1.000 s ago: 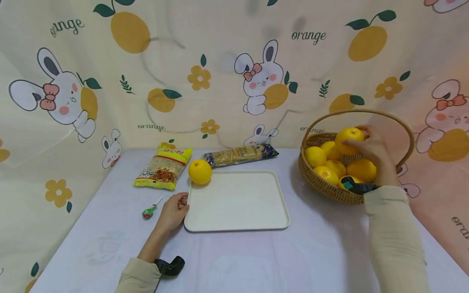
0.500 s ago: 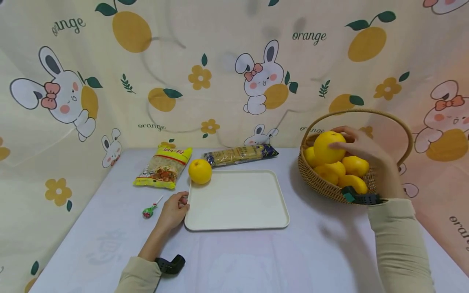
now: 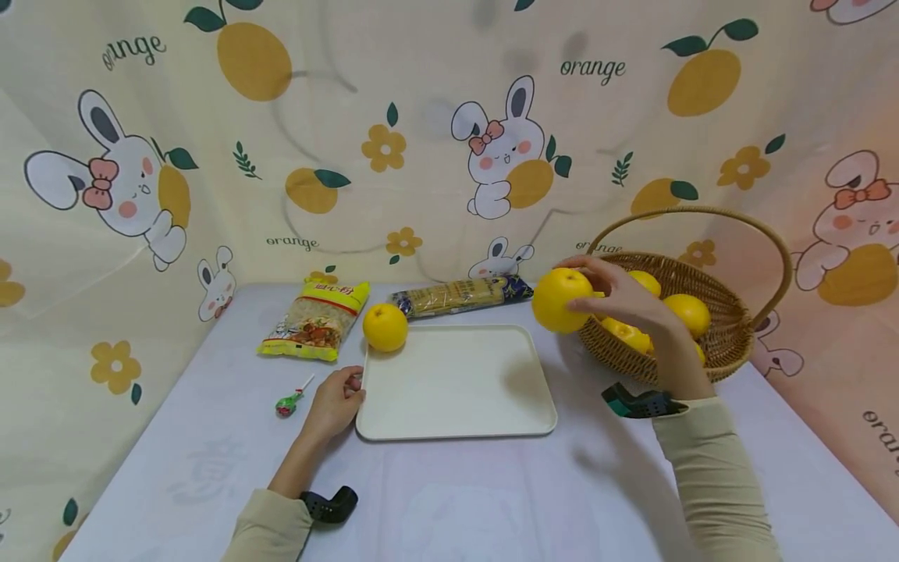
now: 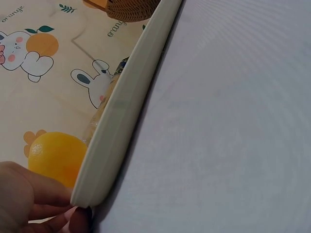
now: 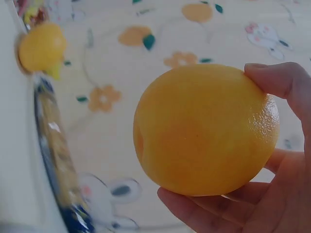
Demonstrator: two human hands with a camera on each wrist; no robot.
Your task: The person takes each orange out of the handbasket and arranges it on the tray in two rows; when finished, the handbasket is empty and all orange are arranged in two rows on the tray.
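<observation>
My right hand point(image 3: 628, 300) holds a round yellow-orange fruit, an orange point(image 3: 559, 300), above the table between the tray and the basket. In the right wrist view the thumb sits on one side of this orange point(image 5: 204, 131) and the fingers curl round the other. My left hand point(image 3: 333, 407) pinches the left rim of a white rectangular tray point(image 3: 456, 382). The left wrist view has its thumb and fingers point(image 4: 46, 191) at the tray's corner point(image 4: 92, 187). A second orange point(image 3: 385, 327) sits at the tray's back left corner.
A wicker basket point(image 3: 733, 332) with a tall handle stands at the right, with several yellow fruits point(image 3: 688, 314) inside. Behind the tray lies a long clear pack of noodles point(image 3: 460, 297). A yellow food bag point(image 3: 316, 320) and a green-wrapped lollipop point(image 3: 288, 403) lie at the left.
My right hand has lifted the orange out of the basket and carried it left, toward the tray's right back corner. The left hand has stayed at the tray's rim.
</observation>
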